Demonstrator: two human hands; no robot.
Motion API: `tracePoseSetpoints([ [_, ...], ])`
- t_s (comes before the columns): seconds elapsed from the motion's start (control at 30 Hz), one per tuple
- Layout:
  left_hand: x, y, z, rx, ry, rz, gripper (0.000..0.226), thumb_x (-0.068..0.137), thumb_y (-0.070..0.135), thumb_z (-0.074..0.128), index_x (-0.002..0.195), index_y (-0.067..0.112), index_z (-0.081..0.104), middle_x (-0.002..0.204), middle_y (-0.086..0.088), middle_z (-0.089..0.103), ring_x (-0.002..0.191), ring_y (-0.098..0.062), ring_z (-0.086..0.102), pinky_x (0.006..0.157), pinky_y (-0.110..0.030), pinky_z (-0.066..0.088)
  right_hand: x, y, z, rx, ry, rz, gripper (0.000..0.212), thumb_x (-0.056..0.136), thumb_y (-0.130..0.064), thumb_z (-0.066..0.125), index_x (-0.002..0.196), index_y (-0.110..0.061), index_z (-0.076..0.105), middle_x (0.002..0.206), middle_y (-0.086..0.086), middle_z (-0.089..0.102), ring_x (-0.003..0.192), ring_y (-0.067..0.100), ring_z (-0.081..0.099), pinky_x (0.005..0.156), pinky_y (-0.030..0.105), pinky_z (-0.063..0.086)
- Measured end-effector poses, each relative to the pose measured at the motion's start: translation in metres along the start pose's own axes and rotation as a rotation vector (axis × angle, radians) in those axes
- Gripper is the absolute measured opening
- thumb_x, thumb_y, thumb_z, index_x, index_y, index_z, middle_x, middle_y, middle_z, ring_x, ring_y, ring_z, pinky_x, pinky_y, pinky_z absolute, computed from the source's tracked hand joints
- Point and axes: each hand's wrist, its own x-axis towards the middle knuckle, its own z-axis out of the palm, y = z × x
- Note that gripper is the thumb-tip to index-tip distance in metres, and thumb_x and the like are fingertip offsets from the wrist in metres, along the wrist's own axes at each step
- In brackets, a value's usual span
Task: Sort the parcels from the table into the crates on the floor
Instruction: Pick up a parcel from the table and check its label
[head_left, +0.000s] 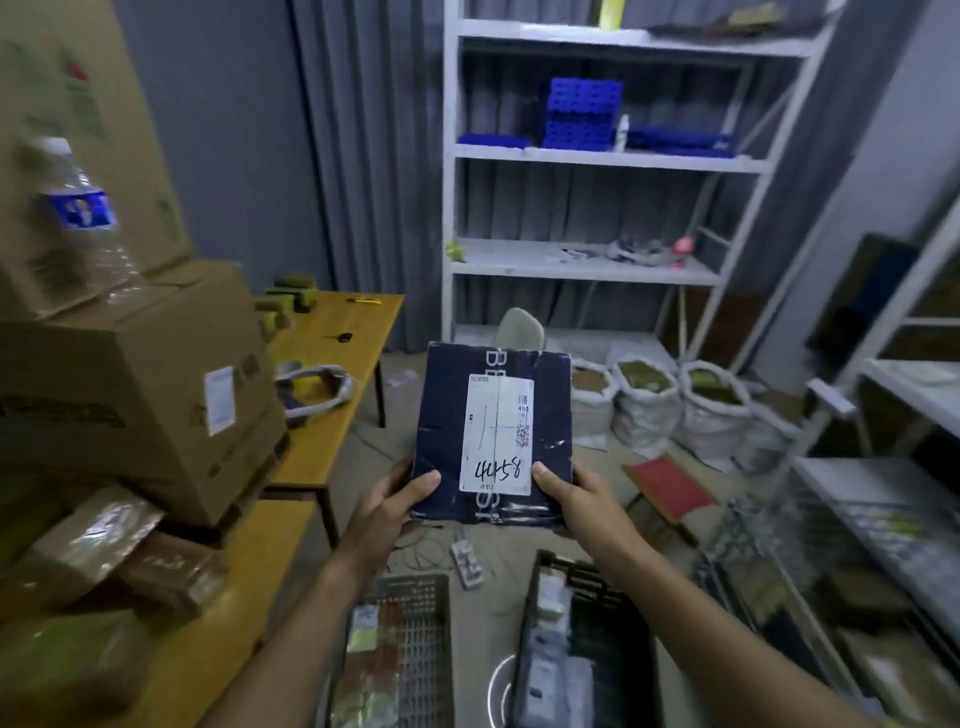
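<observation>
Left hand (387, 501) & right hand (576, 493) fingers curled gripping navy parcel (441, 415) above floor crates (415, 623).

We count one dark blue parcel (493, 436), two hands (400, 499), two floor crates (415, 623), four white sacks (644, 405), one water bottle (83, 218), one white shelving unit (597, 156).
</observation>
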Motion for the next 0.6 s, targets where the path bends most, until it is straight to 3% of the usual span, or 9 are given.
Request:
tracePoseSetpoints([
  [0.1,0.014,-0.013,0.064,-0.03,-0.119,-0.002,0.035,0.096,0.017,0.063,0.13,0.02,0.061,0.122,-0.001,0.073,0.108,-0.017,0.071,0.08,-0.022,0.058,-0.015,0.015,-0.062,-0.005,0.107,0.02,0.018,0.101,-0.035,0.061,0.118,-0.035,0.068,0.111,-0.01,0.076,0.096,0.01,0.074,0.077,0.029,0.053],
  [0.2,0.026,-0.025,0.112,-0.006,-0.224,-0.013,0.031,0.099,0.009,0.055,0.126,0.024,0.06,0.117,0.006,0.074,0.106,-0.013,0.071,0.082,-0.022,0.058,-0.022,0.037,-0.108,0.009,0.198,0.046,0.02,0.1,-0.032,0.062,0.119,-0.035,0.069,0.114,-0.009,0.076,0.104,0.014,0.073,0.09,0.038,0.057],
  [0.33,0.059,-0.051,0.149,0.073,-0.35,-0.082,0.04,0.097,0.019,0.063,0.136,0.024,0.056,0.125,0.002,0.071,0.112,-0.016,0.069,0.087,-0.027,0.056,-0.023,0.067,-0.149,0.083,0.28,0.116,0.021,0.102,-0.023,0.059,0.121,-0.026,0.067,0.111,-0.007,0.077,0.088,0.004,0.074,0.065,0.016,0.053],
  [0.43,0.086,-0.073,0.164,0.165,-0.405,-0.133,0.049,0.09,0.032,0.072,0.137,0.028,0.056,0.127,0.007,0.069,0.112,-0.009,0.067,0.08,-0.022,0.055,-0.011,0.095,-0.166,0.086,0.328,0.195,0.023,0.102,-0.023,0.059,0.124,-0.025,0.066,0.115,-0.006,0.076,0.101,0.012,0.074,0.078,0.026,0.056],
  [0.5,0.103,-0.09,0.172,0.2,-0.44,-0.168,0.045,0.09,0.028,0.073,0.134,0.027,0.059,0.123,0.008,0.071,0.107,-0.007,0.069,0.077,-0.021,0.056,0.002,0.115,-0.171,0.091,0.358,0.237,0.024,0.102,-0.022,0.06,0.124,-0.026,0.066,0.116,-0.006,0.076,0.105,0.015,0.073,0.086,0.032,0.055],
  [0.6,0.129,-0.122,0.177,0.193,-0.456,-0.239,0.033,0.092,0.016,0.07,0.122,0.027,0.064,0.109,0.009,0.076,0.098,-0.007,0.072,0.077,-0.021,0.057,0.025,0.141,-0.176,0.084,0.344,0.298,0.022,0.102,-0.022,0.059,0.122,-0.028,0.066,0.113,-0.009,0.076,0.1,0.011,0.074,0.081,0.027,0.056],
])
